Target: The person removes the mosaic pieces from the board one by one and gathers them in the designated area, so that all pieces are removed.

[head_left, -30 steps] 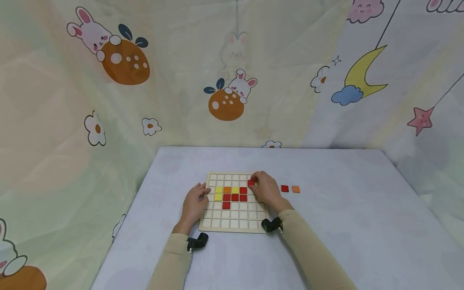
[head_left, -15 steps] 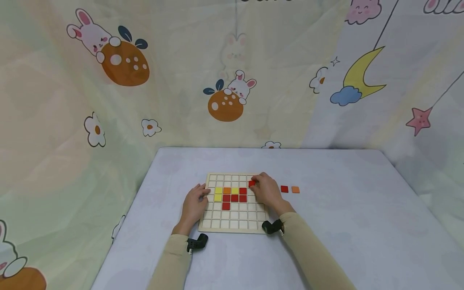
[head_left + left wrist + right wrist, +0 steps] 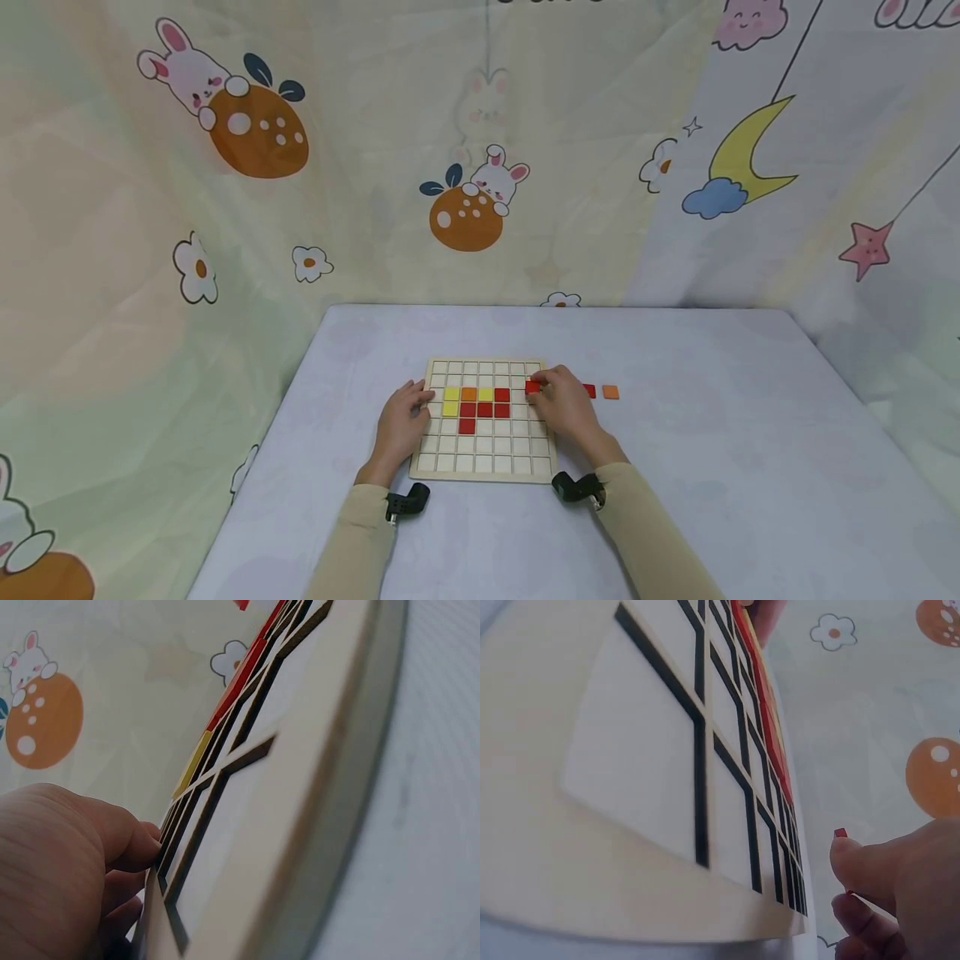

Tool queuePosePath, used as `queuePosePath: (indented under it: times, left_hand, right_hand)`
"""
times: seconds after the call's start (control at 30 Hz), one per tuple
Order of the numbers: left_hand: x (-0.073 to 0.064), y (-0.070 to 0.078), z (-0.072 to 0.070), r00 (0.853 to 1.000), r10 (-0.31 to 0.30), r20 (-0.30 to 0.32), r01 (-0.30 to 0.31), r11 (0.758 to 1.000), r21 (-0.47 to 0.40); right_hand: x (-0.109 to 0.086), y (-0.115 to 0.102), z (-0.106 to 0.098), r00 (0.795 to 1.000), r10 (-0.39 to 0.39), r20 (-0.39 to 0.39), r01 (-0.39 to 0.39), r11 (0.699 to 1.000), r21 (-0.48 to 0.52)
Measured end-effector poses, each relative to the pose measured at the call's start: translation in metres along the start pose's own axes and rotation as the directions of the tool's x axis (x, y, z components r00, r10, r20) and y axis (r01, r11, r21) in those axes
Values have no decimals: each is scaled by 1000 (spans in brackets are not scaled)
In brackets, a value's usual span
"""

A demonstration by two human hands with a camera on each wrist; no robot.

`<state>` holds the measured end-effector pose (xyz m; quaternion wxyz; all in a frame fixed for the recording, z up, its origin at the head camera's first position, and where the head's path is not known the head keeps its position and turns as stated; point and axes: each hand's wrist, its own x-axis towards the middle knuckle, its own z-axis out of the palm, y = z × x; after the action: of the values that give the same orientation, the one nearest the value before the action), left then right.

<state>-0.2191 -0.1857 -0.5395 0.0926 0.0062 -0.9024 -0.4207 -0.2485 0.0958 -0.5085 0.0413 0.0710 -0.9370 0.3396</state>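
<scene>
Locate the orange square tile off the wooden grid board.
In the head view, the orange square tile lies on the pale table, right of the board, beside a red square tile partly hidden by the right hand.

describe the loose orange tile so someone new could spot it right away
Start at the pale gridded board on the table. Look right, past the right hand, to a red tile lying off the board. Just beyond it lies the orange tile, the only orange one off the board.

Beige sleeves [image 3: 652, 533]; black wrist cameras [image 3: 573, 487] (one per arm)
</scene>
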Motion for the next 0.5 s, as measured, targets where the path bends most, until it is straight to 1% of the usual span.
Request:
queuePosePath:
  times: [0.13, 0.23, 0.37, 0.5]
  left_hand:
    - [0, 0, 0, 1000, -1, 0, 1, 1000, -1]
    - [0, -1, 0, 1000, 2, -2, -2, 1000, 0]
    - [0, -2, 0, 1000, 3, -1, -3, 1000, -2]
    - [0, -2, 0, 1000, 2, -1, -2, 1000, -3]
  right_hand:
    - [-7, 2, -4, 1000, -8, -22, 8, 1000, 23]
    - [-10, 6, -5, 999, -21, -28, 21, 1000, 11]
    - [-12, 11, -8, 999, -6, -33, 5, 1000, -24]
    - [-14, 15, -13, 999, 14, -32, -14, 1000, -23]
